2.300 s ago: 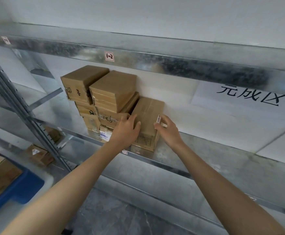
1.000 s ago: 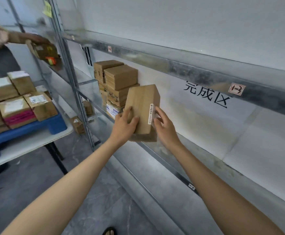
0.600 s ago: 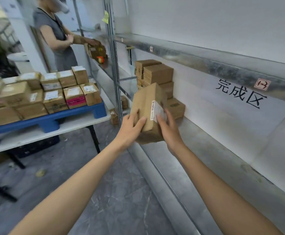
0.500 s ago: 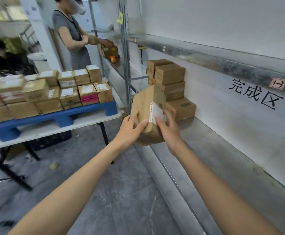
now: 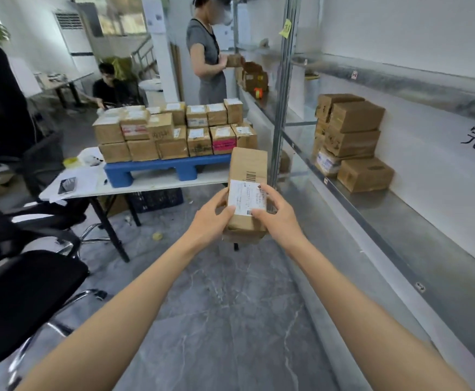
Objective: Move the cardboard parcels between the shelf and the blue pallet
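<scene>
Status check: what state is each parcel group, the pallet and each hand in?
Tall brown cardboard parcel with white label: held in mid-air between both hands, label towards the camera.
Left hand: grips the parcel's left side.
Right hand: grips its right side.
Blue plastic pallet: on the white table, loaded with stacked cardboard parcels.
Brown cardboard parcels on the metal shelf: stacked, untouched.

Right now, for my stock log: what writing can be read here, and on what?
"完", next character cut off: black, on the white panel behind the shelf.
White label on the held parcel: too small to read.
Yellow tag on the shelf post: blurred.
Labels on the parcels on the blue pallet: blurred.
</scene>
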